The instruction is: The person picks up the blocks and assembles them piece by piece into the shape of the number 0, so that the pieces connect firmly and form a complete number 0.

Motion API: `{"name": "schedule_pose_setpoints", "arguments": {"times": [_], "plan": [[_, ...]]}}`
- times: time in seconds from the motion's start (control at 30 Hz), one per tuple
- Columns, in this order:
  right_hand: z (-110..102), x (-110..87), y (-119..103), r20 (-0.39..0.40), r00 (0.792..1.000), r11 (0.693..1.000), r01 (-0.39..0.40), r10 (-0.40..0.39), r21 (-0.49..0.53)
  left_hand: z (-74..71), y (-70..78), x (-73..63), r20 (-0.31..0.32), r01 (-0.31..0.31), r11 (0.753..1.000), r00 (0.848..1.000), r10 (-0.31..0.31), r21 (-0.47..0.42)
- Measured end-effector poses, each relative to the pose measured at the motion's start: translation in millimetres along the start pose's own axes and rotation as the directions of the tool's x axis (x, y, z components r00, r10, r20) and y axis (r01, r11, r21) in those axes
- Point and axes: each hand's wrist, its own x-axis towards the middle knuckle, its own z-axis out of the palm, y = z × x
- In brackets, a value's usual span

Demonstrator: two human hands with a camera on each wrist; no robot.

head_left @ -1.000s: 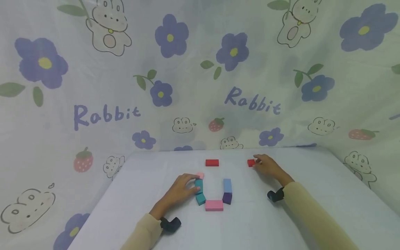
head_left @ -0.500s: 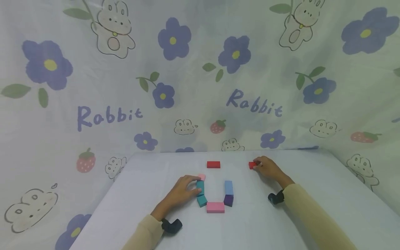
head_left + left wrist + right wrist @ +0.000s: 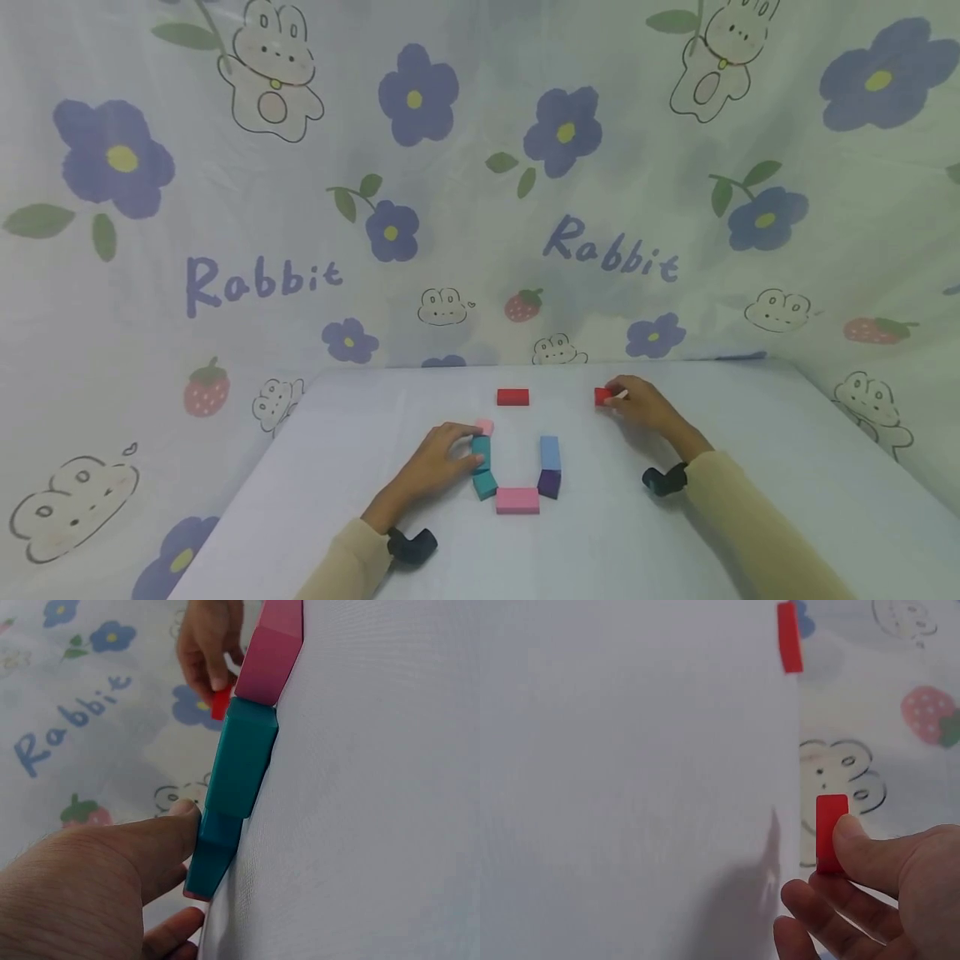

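My left hand [image 3: 438, 457] lies along the left side of a U of blocks. Its thumb touches the long teal block [image 3: 482, 452], and its forefinger reaches the small pink block [image 3: 485, 427] at the end. That pink block is mostly hidden in the left wrist view. A short teal block [image 3: 485, 484], a long pink block [image 3: 517, 501], a purple block [image 3: 550, 483] and a light blue block [image 3: 550, 452] form the rest. Farther back at the right, my right hand [image 3: 637, 402] pinches a small red block [image 3: 829, 832] between thumb and fingers; it appears raised off the tabletop.
A longer red block [image 3: 513, 397] lies behind the U, near the back of the white-covered table [image 3: 600, 542]. A cloth printed with rabbits and flowers [image 3: 480, 192] hangs close behind the table's back edge. Dark bands [image 3: 412, 546] sit on both wrists.
The right fingers have closed more around the small red block and moved it slightly left. The head view has tilted a little. The left hand stays in place at the teal block.
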Motion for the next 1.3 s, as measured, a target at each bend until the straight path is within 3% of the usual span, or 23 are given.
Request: {"name": "schedule_pose_setpoints", "arguments": {"times": [0.33,0.67,1.0,1.3], "plan": [[5.1,-13.8,-34.3,-0.034,0.999,0.997,0.009,-0.006,0.082,0.5,0.0,-0.4,0.0,-0.004,1.0,1.0,0.004,0.002],[26.6,-18.1,-56.4,-0.044,0.998,0.992,0.044,-0.039,0.122,1.6,2.4,0.0,0.0,0.019,1.0,1.0,-0.019,0.012],[50.8,-18.1,-62.7,-0.038,0.995,0.99,0.095,-0.092,0.107,-1.9,0.8,0.3,0.006,0.0,1.0,1.0,0.0,0.012],[63.4,-18.0,-69.1,-0.013,0.997,0.994,0.072,-0.071,0.086,1.4,1.3,1.4,0.002,0.026,1.0,1.0,-0.026,-0.003]]}}
